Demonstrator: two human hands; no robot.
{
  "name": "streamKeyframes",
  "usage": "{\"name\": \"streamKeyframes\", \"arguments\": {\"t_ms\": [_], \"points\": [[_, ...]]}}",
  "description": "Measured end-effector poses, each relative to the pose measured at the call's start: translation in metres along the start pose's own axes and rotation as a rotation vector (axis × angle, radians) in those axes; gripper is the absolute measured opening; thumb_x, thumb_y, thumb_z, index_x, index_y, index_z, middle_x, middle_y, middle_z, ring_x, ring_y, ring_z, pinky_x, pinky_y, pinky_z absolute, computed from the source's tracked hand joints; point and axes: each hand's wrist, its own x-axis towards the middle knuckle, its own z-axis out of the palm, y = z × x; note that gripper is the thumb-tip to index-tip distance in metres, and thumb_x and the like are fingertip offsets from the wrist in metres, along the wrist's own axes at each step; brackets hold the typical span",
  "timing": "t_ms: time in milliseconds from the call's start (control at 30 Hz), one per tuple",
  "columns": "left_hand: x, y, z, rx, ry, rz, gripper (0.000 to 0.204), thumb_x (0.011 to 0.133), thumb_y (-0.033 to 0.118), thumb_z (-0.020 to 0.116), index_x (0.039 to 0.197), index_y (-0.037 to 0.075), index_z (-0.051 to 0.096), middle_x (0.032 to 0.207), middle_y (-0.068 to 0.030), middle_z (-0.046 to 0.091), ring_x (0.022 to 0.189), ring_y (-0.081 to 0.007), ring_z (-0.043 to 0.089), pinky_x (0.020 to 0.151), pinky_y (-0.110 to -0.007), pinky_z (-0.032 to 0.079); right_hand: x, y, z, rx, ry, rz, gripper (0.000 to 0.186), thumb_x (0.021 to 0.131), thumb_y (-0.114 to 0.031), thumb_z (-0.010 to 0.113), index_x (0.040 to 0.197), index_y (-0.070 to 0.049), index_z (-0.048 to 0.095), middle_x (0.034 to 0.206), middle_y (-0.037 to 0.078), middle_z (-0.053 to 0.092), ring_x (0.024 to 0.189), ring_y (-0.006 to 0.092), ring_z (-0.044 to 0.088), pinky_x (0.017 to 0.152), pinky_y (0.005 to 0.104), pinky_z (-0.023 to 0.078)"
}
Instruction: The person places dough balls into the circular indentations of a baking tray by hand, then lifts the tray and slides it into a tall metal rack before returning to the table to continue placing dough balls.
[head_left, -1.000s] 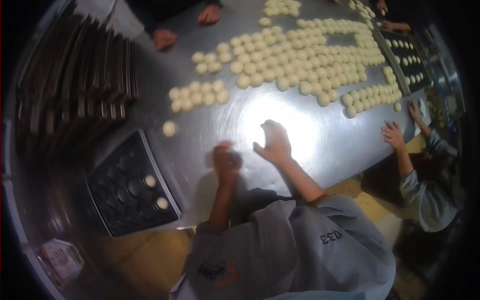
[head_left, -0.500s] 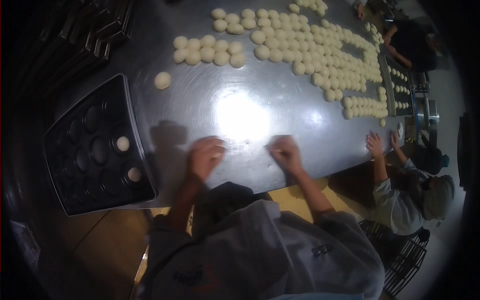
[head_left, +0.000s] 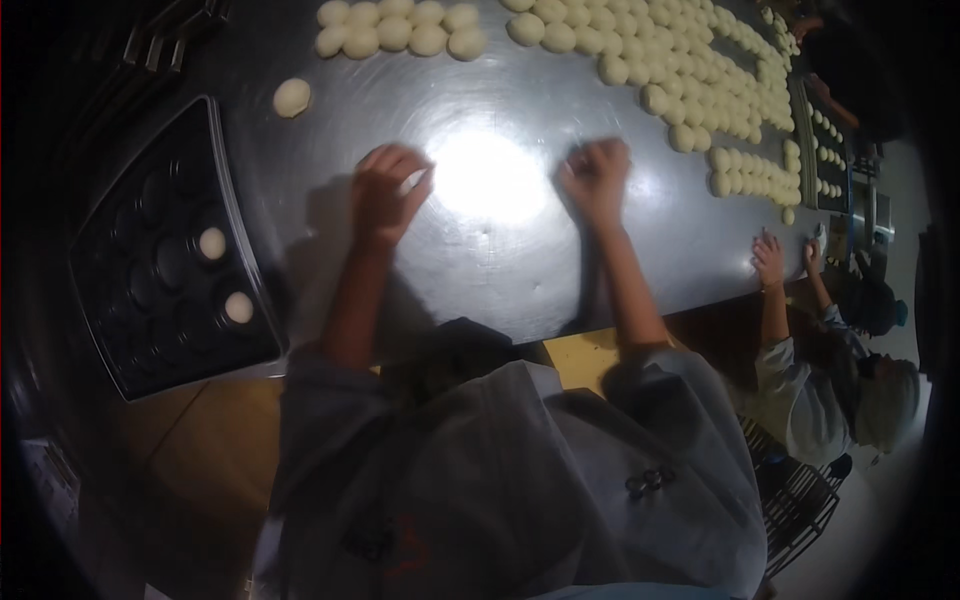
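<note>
My left hand (head_left: 385,200) is cupped with fingers curled on the steel table (head_left: 480,275). A pale bit of a dough ball (head_left: 412,181) shows between its thumb and fingers. Further right, my right hand (head_left: 598,182) is closed and curled low over the table; whatever it holds is hidden under the fingers. Beyond my left hand lies a single dough ball (head_left: 292,98), apart from a double row of dough balls (head_left: 395,33). A dark tray with round hollows (head_left: 150,215) stands to the left, with two dough balls (head_left: 212,243) in it.
Many dough balls (head_left: 690,85) cover the far right of the table. Another tray (head_left: 826,150) with dough balls stands at the far right end. A co-worker's hand (head_left: 768,258) rests by the right edge, and another person (head_left: 850,75) is beyond. Metal racks (head_left: 160,45) stand far left.
Both my hands have moved forward, away from me, across the table, and lie slightly further apart. The whole view has shifted, so the dough balls and left tray sit higher in the picture.
</note>
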Motion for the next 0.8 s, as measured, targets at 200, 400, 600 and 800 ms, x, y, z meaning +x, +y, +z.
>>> {"name": "streamKeyframes", "arguments": {"t_ms": [200, 400, 600, 800], "points": [[-0.063, 0.018, -0.003, -0.075, -0.226, -0.018, 0.016, 0.072, 0.011, 0.081, 0.085, 0.010, 0.073, 0.099, -0.0086, 0.072, 0.104, -0.0272, 0.067, 0.094, -0.040, 0.051, -0.065, -0.039, -0.023, 0.344, -0.379, -0.061, 0.017, 0.074, -0.016, 0.082, 0.089, -0.015, 0.074, 0.102, 0.005, 0.074, 0.110, 0.0244, 0.068, 0.103, 0.0420, 0.049], [0.002, 0.031, 0.018, 0.085, -0.079, -0.105, 0.020, 0.072, 0.008, 0.081, 0.090, 0.011, 0.074, 0.106, -0.0088, 0.072, 0.108, -0.0279, 0.065, 0.098, -0.041, 0.051, 0.023, -0.027, 0.000, 0.234, -0.066, 0.039, 0.016, 0.073, -0.018, 0.080, 0.081, -0.011, 0.069, 0.086, 0.007, 0.067, 0.084, 0.0292, 0.063, 0.084, 0.0445, 0.044], [-0.065, 0.029, 0.016, -0.179, -0.142, -0.421, 0.014, 0.077, 0.008, 0.081, 0.089, 0.008, 0.073, 0.103, -0.0105, 0.072, 0.105, -0.0290, 0.067, 0.098, -0.042, 0.053, -0.050, -0.013, -0.038, 0.467, -0.333, -0.078, 0.015, 0.074, -0.008, 0.079, 0.087, -0.012, 0.072, 0.101, 0.004, 0.073, 0.109, 0.0249, 0.069, 0.103, 0.0445, 0.048], [-0.010, 0.031, 0.006, 0.188, 0.027, -0.197, 0.021, 0.073, 0.009, 0.082, 0.092, 0.008, 0.073, 0.108, -0.0110, 0.072, 0.108, -0.0305, 0.066, 0.099, -0.042, 0.051, 0.023, -0.015, 0.011, 0.227, -0.158, -0.057, 0.017, 0.069, -0.018, 0.080, 0.079, -0.011, 0.068, 0.096, 0.007, 0.069, 0.099, 0.0291, 0.064, 0.086, 0.0465, 0.048]]}}
